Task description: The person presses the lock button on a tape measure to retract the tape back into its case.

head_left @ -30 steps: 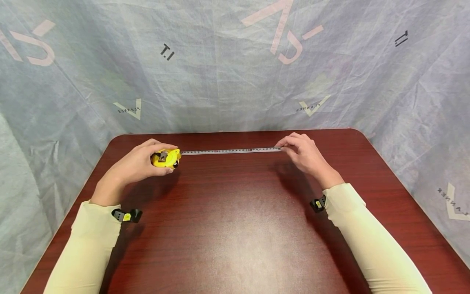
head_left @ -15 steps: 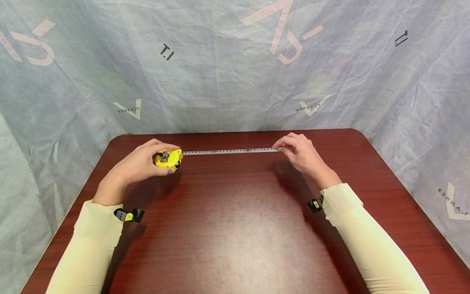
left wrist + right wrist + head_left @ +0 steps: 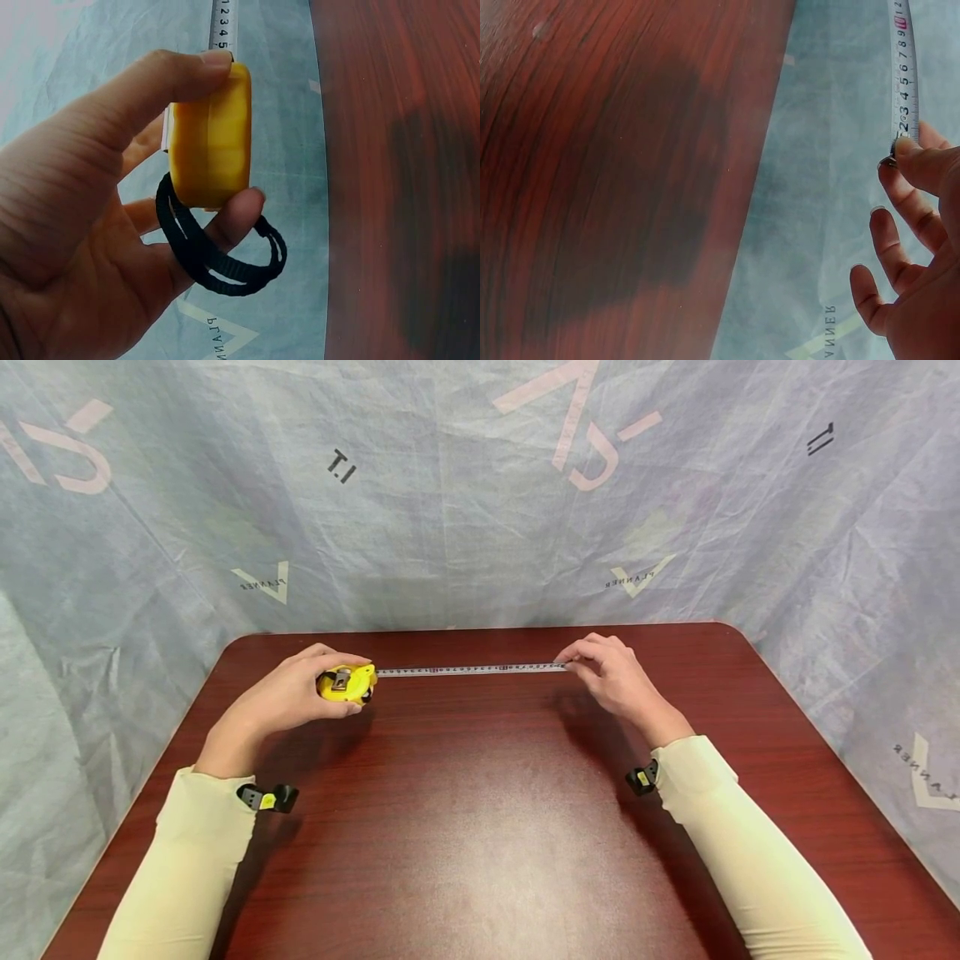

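My left hand (image 3: 288, 693) grips the yellow case of a tape measure (image 3: 348, 685) between thumb and fingers. In the left wrist view the case (image 3: 214, 139) stands on edge, and a black wrist strap (image 3: 217, 266) loops below it. The numbered white blade (image 3: 472, 671) runs out straight to the right, above the far part of the table. At its free end my right hand (image 3: 611, 672) pinches the tip. The right wrist view shows thumb and forefinger on the blade's end (image 3: 904, 112), the other fingers loosely bent apart from it.
The dark red wooden table (image 3: 480, 827) has rounded far corners. Behind it and at both sides hangs a grey fabric curtain (image 3: 420, 510) with printed letters. Each wrist wears a black camera strap (image 3: 266, 797) at the cuff.
Both hands have drawn slightly closer together, the left with the case moving right and the right with the tip moving left. The exposed blade is a little shorter.
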Tool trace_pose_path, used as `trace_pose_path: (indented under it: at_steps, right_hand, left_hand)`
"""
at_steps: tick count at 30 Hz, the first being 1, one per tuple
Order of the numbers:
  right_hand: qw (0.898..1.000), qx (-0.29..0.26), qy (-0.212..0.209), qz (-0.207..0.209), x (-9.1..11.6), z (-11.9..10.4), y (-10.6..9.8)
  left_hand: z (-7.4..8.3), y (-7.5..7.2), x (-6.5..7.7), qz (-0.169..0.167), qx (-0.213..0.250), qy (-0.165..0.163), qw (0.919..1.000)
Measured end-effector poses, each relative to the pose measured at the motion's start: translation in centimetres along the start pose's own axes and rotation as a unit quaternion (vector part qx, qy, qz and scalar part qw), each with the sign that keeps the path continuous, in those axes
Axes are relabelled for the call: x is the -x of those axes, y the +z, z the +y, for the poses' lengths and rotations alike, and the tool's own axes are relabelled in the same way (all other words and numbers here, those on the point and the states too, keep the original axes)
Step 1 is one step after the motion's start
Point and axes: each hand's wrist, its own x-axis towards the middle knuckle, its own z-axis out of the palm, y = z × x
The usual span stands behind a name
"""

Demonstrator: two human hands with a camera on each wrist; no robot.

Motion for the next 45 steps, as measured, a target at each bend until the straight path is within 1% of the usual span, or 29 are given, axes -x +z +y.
trace_pose_path:
  at_steps: [5,12,19,24,28,36,39,45]
  right_hand:
    - [1.0,0.0,-0.002,0.001,0.0,0.0,0.1]
    - [1.0,0.003,0.006,-0.005,-0.2,-0.1,0.3]
    - [1.0,0.005,0.009,-0.009,-0.4,-0.3,0.4]
    - [1.0,0.005,0.01,-0.012,-0.5,-0.5,0.6]
    - [1.0,0.002,0.01,-0.013,-0.6,-0.6,0.8]
    - [1.0,-0.004,0.003,-0.015,-0.8,-0.9,1.1]
    - [1.0,-0.002,-0.002,-0.013,-0.9,-1.0,1.2]
    - [1.0,0.007,0.0,-0.022,-1.0,-1.2,1.4]
  left_hand:
    - [0.1,0.1,-0.2,-0.005,0.003,-0.004,1.0]
    - [0.1,0.1,-0.3,-0.016,0.004,0.003,0.9999]
    - [0.3,0.3,-0.4,-0.007,0.009,0.006,0.9999]
    - [0.5,0.3,-0.4,-0.01,0.017,0.007,0.9998]
    - [0.5,0.5,-0.5,-0.006,0.015,0.004,0.9999]
    - [0.5,0.5,-0.7,-0.02,0.011,0.001,0.9997]
    - [0.6,0.5,-0.8,-0.021,0.011,0.001,0.9997]
    - [1.0,0.6,-0.9,-0.02,0.009,0.004,0.9997]
